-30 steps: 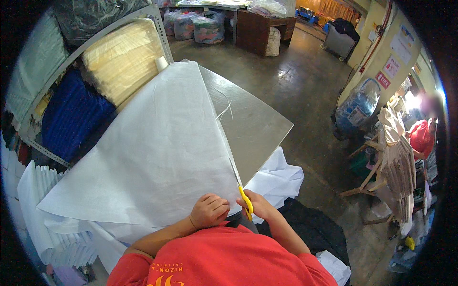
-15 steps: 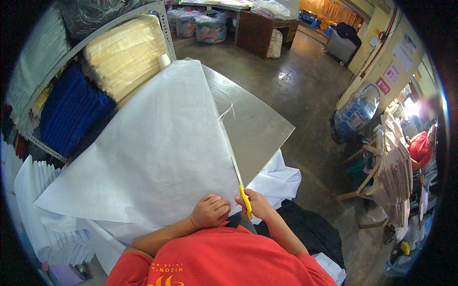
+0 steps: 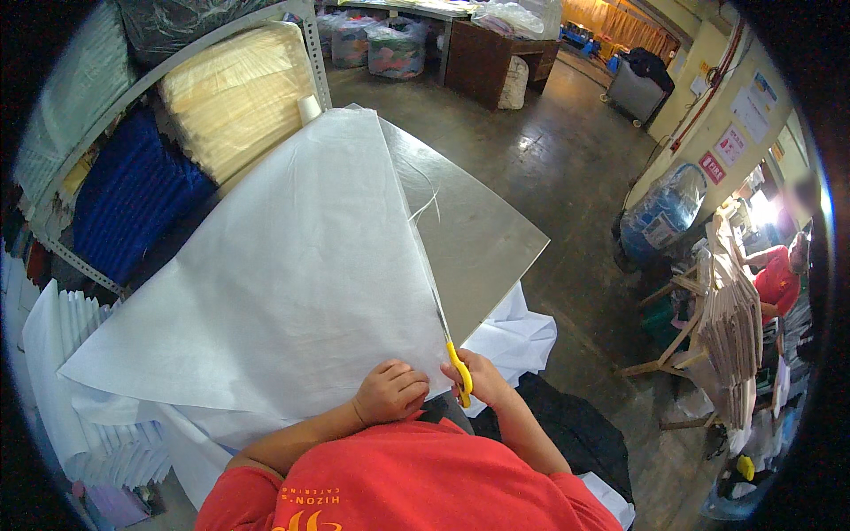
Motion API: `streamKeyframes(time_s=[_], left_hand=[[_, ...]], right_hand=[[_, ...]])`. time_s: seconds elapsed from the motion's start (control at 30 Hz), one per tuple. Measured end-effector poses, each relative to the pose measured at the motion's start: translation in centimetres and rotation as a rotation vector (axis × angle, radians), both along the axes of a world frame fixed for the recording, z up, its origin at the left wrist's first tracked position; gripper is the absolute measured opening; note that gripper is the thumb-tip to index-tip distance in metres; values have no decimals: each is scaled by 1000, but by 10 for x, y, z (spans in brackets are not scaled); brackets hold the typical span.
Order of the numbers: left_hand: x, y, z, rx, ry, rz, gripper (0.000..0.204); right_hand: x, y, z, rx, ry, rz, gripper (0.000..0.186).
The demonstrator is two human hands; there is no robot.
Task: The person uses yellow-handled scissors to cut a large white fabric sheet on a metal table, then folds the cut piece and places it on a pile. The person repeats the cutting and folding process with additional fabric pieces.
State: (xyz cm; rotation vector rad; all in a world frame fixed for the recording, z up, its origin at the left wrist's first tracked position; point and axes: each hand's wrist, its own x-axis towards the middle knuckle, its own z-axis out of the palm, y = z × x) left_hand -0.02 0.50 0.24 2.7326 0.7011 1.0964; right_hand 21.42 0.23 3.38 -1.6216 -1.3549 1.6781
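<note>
Little shifts: yellow-handled scissors (image 3: 462, 379) sit slightly farther right in view, blades along the right edge of the white cloth (image 3: 283, 257) spread over a grey tabletop (image 3: 482, 239). Loose strands (image 3: 436, 196) hang from the edge beyond, seemingly untrimmed; you can't tell how much is cut. Your right hand (image 3: 487, 382) grips the handles; your left (image 3: 391, 391) curls at the near cloth, grip unclear.

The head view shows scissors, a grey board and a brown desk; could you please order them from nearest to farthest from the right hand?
1. Scissors: in the right hand.
2. Grey board: just ahead, partly under white cloth.
3. Brown desk: far back.
</note>
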Motion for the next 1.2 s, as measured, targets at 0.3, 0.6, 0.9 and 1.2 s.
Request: streamKeyframes(time_s=[0.3,0.6,0.9,1.2], left_hand=[[1,0,3,-13,-39,2,16],[0,2,6,-19,-31,-17,18],[0,2,4,-8,-54,-15,18],[-1,2,4,-18,-28,-26,18]], right_hand=[[-1,15,2,21,37,3,45],[-8,26,3,145,-153,30,52],[-9,27,-3,122,-167,8,51],[-10,27,-1,126,-217,38,47]])
